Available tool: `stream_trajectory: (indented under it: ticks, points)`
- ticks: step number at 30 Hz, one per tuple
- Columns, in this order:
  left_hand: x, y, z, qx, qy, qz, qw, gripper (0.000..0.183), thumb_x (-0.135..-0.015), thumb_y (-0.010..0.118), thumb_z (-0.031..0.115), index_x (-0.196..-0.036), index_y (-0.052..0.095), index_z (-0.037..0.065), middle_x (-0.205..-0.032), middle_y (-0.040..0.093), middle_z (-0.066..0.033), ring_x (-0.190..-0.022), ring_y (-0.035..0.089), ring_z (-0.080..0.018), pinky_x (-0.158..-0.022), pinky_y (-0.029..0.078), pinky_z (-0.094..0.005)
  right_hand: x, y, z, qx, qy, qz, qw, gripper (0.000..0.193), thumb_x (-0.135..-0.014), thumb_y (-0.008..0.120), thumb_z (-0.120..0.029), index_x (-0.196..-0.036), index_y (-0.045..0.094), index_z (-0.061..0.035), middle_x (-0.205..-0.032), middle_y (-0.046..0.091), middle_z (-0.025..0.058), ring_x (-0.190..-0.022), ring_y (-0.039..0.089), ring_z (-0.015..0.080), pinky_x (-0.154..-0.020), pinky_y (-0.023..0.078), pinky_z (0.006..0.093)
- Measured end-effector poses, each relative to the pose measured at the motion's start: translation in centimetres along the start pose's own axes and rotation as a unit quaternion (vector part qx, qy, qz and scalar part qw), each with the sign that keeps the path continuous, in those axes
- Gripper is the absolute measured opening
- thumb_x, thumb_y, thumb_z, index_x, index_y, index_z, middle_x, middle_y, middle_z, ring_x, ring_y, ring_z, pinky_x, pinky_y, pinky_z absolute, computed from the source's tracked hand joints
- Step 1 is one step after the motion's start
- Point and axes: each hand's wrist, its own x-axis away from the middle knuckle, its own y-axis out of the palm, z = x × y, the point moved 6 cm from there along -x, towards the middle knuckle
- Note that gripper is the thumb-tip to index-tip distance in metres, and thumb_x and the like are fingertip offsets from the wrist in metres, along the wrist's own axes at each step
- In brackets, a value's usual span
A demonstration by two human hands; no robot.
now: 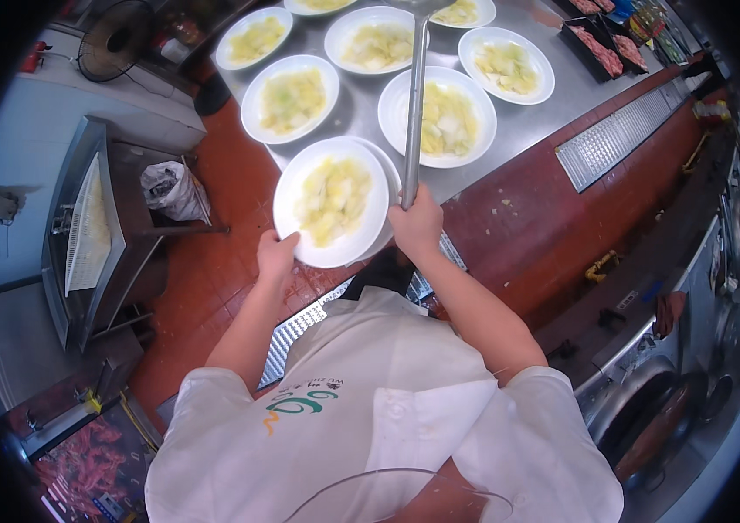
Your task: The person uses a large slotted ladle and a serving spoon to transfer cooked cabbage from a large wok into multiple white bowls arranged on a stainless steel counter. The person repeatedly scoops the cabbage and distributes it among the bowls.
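My left hand [278, 255] grips the lower left rim of a white plate [288, 187], thumb on top. Pale yellow-green chopped vegetable pieces [332, 200], resembling cabbage, lie in it. A second white plate [392, 168] shows partly behind it, at the near corner of the steel table. My right hand [418, 225] is closed around the lower end of a long metal ladle handle [415, 122]. The ladle's head is cut off at the top edge. This handle crosses in front of another filled plate [481, 100].
Several more plates of the same vegetable stand on the steel table [357, 103]. Black trays of raw meat [592, 48] sit at the far right. A metal floor grate [623, 131] lies beyond the table edge. A steel sink [74, 244] is at left, cooking woks [649, 410] at right.
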Motion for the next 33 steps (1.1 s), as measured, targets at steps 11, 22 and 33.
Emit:
stream_trajectory:
  ticks: [11, 22, 33]
  points:
    - [4.5, -9.7, 3.2, 0.095, 0.124, 0.004, 0.988, 0.019, -0.091, 0.058, 0.002, -0.109, 0.051, -0.001, -0.103, 0.062, -0.0129, -0.09, 0.063, -0.0207, -0.083, 0.054, -0.0352, 1.5, -10.7, -2.4, 0.026, -0.036, 0.02, 0.999, 0.022, -0.074, 0.062, -0.011, -0.095, 0.059, -0.0027, -0.074, 0.064, 0.0195, -0.074, 0.065, 0.0394, -0.07, 0.051, 0.0448]
    - [-5.6, -1.4, -0.6, 0.119, 0.09, -0.079, 0.986, 0.015, -0.093, 0.057, 0.0, -0.105, 0.048, 0.003, -0.097, 0.062, -0.0077, -0.082, 0.06, -0.0154, -0.079, 0.052, -0.0303, -13.1, -30.9, 3.1, -0.137, 0.057, 0.334, 0.931, 0.025, -0.07, 0.064, 0.001, -0.093, 0.054, -0.001, -0.083, 0.057, 0.0085, -0.074, 0.058, 0.0203, -0.069, 0.048, 0.0337]
    - [-3.2, -0.2, 0.7, 0.063, 0.029, 0.078, 0.995, 0.028, -0.093, 0.057, 0.005, -0.118, 0.048, 0.0, -0.113, 0.057, -0.0113, -0.096, 0.06, -0.0189, -0.085, 0.052, -0.0341, -37.0, -36.0, 6.7, -0.229, 0.114, 0.42, 0.871, 0.026, -0.076, 0.061, 0.002, -0.099, 0.053, 0.0105, -0.094, 0.061, 0.0179, -0.081, 0.065, 0.0257, -0.066, 0.052, 0.0374]
